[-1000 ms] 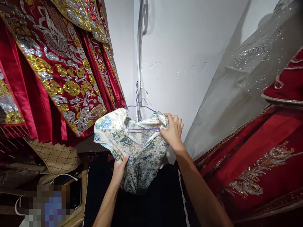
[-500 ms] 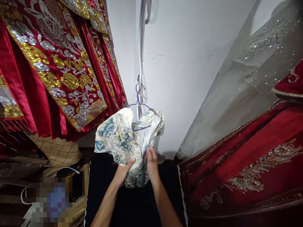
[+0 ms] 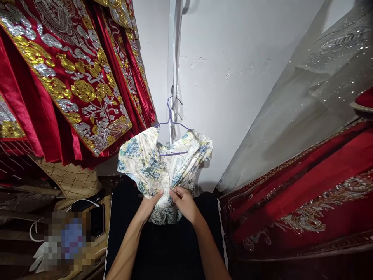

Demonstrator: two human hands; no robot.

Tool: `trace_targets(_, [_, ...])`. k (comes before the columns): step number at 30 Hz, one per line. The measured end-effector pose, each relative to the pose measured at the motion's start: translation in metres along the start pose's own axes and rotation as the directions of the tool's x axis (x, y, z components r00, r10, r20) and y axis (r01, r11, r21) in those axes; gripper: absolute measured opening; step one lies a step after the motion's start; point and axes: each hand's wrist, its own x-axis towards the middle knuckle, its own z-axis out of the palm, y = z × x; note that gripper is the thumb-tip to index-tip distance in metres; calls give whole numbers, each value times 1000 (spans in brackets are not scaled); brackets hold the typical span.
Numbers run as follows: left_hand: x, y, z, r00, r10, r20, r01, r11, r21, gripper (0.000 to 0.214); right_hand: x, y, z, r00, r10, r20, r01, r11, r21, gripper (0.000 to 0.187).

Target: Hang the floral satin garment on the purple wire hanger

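Observation:
A small white garment with a blue floral print (image 3: 151, 163) hangs on a purple wire hanger (image 3: 169, 120) against the white wall. My left hand (image 3: 151, 205) pinches the fabric low on the front of the floral garment. My right hand (image 3: 184, 202) grips the same fabric right beside it, fingers curled. Both hands meet at the garment's middle, below the hanger bar.
Red robes with gold and silver embroidery (image 3: 67, 77) hang at the left. A sheer sparkly grey cloth (image 3: 305, 97) and more red embroidered cloth (image 3: 305, 202) fill the right. A woven quilted bag (image 3: 70, 181) and a white cable (image 3: 84, 202) lie lower left. Black cloth (image 3: 163, 249) lies below my arms.
My right hand left the garment's right shoulder and came down to grip the fabric beside my left hand. The right sleeve has spread out. The view shifted slightly.

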Motion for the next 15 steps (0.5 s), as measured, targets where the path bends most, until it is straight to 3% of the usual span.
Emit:
trace_targets(7, [-5,4,3,1000,24,1,-24,996,89,71,-5,-6,1,1000,7,-14,-9,989,-145,38])
trace_targets(15, [-14,17,14,999,4,37,-9,991,134,57,-3,-2,1,998,34,-54,-36,999,-35,48])
